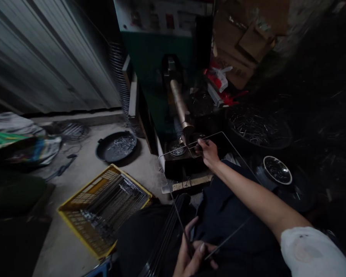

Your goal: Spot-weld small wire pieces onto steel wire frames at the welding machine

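A large rectangular wire frame (177, 207) spans from my lap to the electrodes of a green machine that looks like a spot welder (181, 104). At the near end of the frame, my left hand (192, 252) has its fingers curled around the wire. My right hand (210, 154) pinches the far side, right beside the electrode tip. A smaller bent wire piece (192, 154) shows at the right fingertips, against the frame. Whether it touches the electrode, I cannot tell. Several long wires (163, 246) lie across my lap, left of my left hand.
On the floor at left stand a yellow crate (89, 184) of wire parts and a black pan (103, 152) of small metal pieces. A small dish (178, 149) sits under the electrodes. At right are a steel bowl (288, 175) and a wide basin (285, 140) of metal pieces. Cardboard (233, 42) leans behind.
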